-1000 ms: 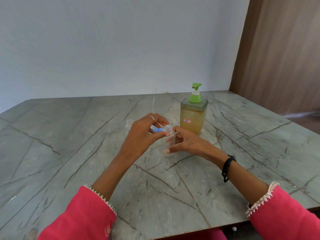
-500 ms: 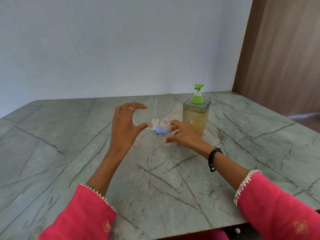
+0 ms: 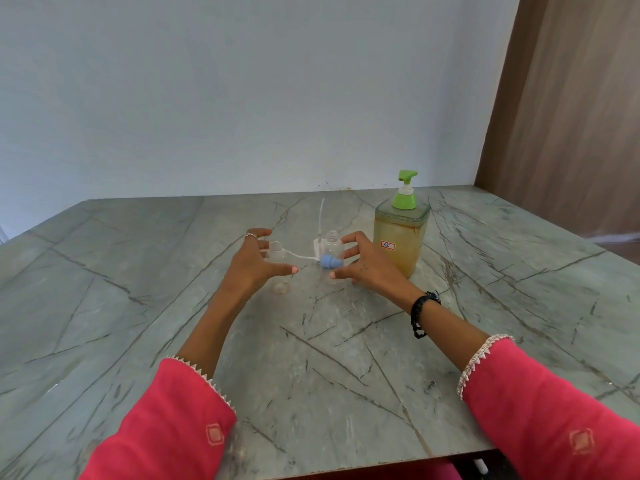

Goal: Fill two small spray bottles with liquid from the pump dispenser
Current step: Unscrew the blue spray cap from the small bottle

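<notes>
Head view, looking down over a grey veined marble table (image 3: 329,368): nearest are two pink sleeves (image 3: 162,424) with white trim, forearms reaching forward. A black bracelet (image 3: 420,313) circles the right wrist.

Further out, the left hand (image 3: 256,265) hovers with its fingers spread and loosely extended, thumb pointing right, holding nothing; a ring shows on one finger. It sits just in front of a small clear spray bottle (image 3: 277,252), which stands upright with its neck uncapped. A clear round cap (image 3: 282,288) lies on the table below that hand.

The right hand (image 3: 363,263) is likewise spread, fingers relaxed, close around the second clear bottle (image 3: 333,247), also upright and uncapped; whether the fingertips touch it I cannot tell. A blue spray head (image 3: 329,261) lies on its side in front of this bottle, its thin white tube trailing left toward the first bottle. A white spray head (image 3: 318,242) stands just behind, its tube pointing up.

Beyond, to the right, stands the pump dispenser (image 3: 401,237), square and clear with amber liquid and a green pump, bearing a small red-edged label. A pale wall (image 3: 242,98) backs the table.
</notes>
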`<state>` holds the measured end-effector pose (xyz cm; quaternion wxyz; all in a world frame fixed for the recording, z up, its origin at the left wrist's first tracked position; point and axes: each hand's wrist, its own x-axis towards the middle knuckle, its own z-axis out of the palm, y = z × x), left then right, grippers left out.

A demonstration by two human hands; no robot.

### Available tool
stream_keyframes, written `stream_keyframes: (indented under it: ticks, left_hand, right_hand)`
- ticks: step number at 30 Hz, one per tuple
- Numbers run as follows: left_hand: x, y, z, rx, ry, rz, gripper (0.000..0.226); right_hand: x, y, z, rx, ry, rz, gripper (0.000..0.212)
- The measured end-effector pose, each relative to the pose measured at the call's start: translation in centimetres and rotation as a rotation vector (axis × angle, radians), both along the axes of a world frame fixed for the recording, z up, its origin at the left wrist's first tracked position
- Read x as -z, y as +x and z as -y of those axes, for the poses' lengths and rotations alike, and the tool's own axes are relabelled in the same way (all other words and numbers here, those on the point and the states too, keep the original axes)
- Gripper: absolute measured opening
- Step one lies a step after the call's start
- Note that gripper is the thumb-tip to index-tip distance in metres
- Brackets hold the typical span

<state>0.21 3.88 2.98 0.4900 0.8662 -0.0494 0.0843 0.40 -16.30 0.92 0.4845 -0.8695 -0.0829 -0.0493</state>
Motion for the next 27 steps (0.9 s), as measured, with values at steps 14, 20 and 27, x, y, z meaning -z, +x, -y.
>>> stream_keyframes:
  ticks: [14,20,27]
  left_hand:
    - [0.2,-1.0,2.3,0.267,0.153,-0.054,0.042]
    - [0.8,-2.9,4.8,0.407,0.092,-0.002,0.042]
    - [2.0,-3.6,6.5,0.375,0.045,0.091,0.044]
  right_hand:
    - [-0.2,-4.1,2.5,-0.035,-0.010,0.009,0.026]
    - [-0.4,-6.2,4.1,0.037,-0.088,0.184,0.013]
    - [-0.4,-6.4,6.5,0.260,-0.109,0.498,0.013]
